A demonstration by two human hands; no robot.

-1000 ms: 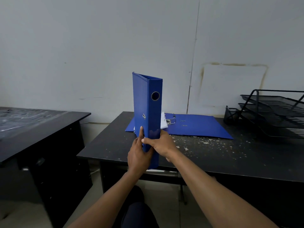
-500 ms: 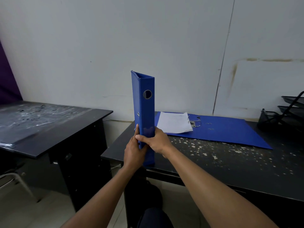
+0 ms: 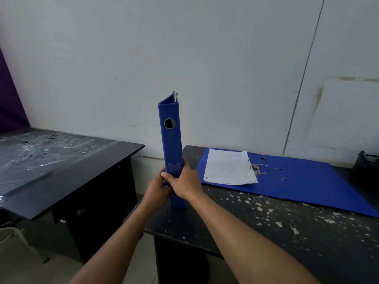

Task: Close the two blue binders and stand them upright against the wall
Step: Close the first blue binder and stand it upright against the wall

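Closed binder (image 3: 171, 152) now standing on desk (image 3: 266, 226) edge; both hands, left (image 3: 156, 188) and right (image 3: 184, 184), clasped around lower spine.

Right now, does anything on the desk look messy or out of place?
Yes: pale flakes litter the black desk, and the second binder lies open with loose-looking papers. The held binder stands upright near the front edge.
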